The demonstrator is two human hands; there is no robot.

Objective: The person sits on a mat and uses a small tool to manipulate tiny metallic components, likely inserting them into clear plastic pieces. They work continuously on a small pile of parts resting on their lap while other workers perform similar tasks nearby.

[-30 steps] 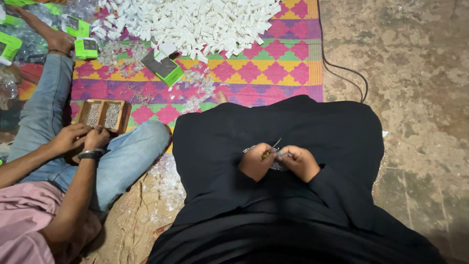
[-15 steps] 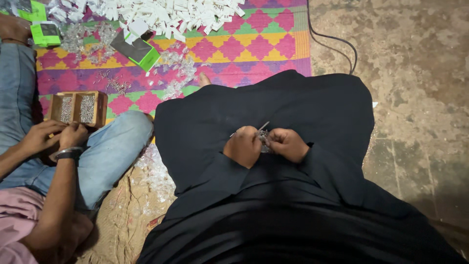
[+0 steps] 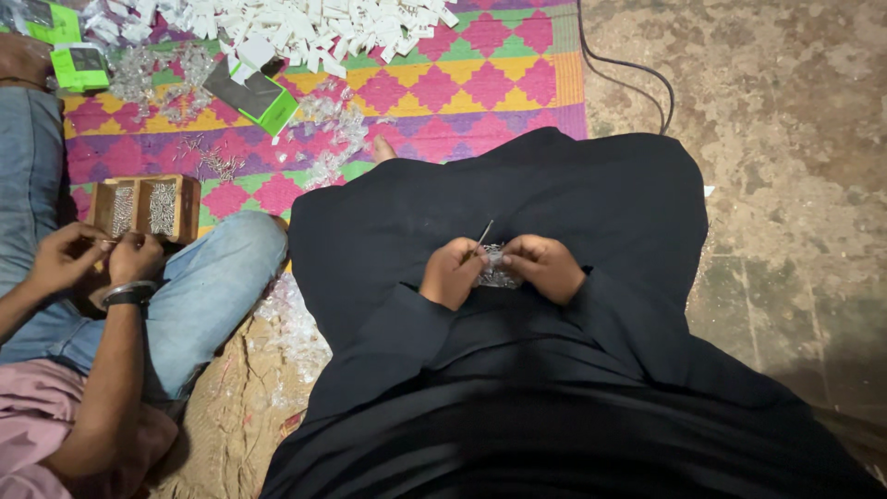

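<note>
Pin (image 3: 484, 233): thin metal sliver, pinched at its lower end by the left hand (image 3: 452, 272) fingers, long axis tilted up and slightly right, free tip pointing away from the body. Small clear glinting bundle (image 3: 499, 273) sits between both hands, just right of the left fingers, touching them. Right hand (image 3: 547, 267) fingers curled and pressed onto that bundle from its right side. Left hand is nearer the pin; right is just beside. All over the black-robed lap (image 3: 517, 194). Co-worker's hands (image 3: 92, 259) well apart, far left.
</note>
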